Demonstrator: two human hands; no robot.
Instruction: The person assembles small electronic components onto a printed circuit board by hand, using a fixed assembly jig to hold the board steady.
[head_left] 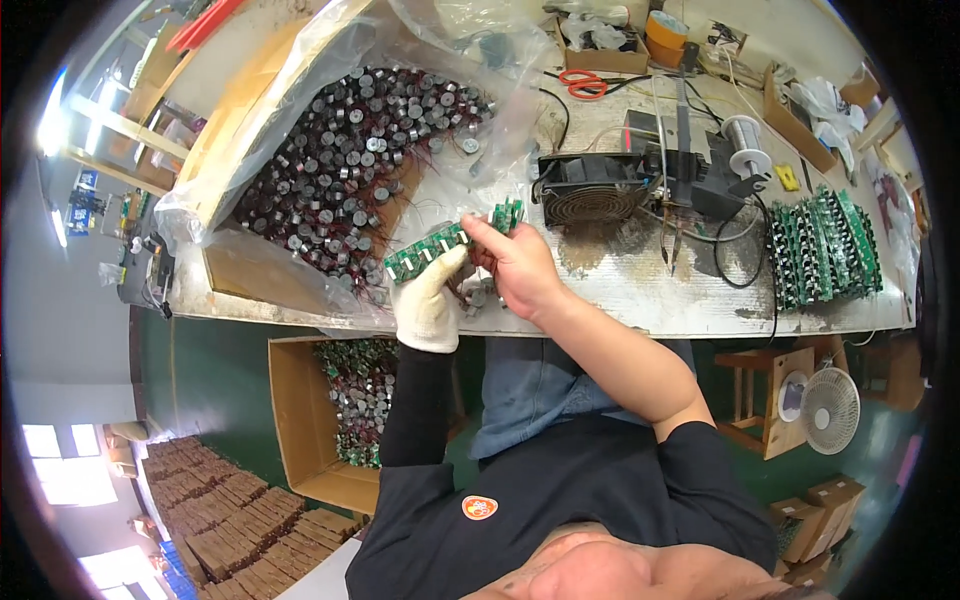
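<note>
My left hand point(428, 308), in a white glove, grips a strip of green circuit boards point(408, 262) with a row of white connectors. The strip is held tilted above the front of the bench. My bare right hand point(522, 268) is closed at the strip's right end, thumb across it. A further green board piece point(507, 214) shows just past its fingers; I cannot tell whether it joins the strip. Some small round metal parts point(478, 296) with thin wires lie under my hands, partly hidden.
A plastic-lined box holds many round metal parts point(340, 150). A fan unit point(595, 190), a soldering stand point(683, 150) and a wire spool point(745, 145) stand right of centre. Stacked circuit boards point(825, 250) fill the right end. Orange-handled scissors point(583, 85) lie behind; a cardboard box point(300, 420) sits below.
</note>
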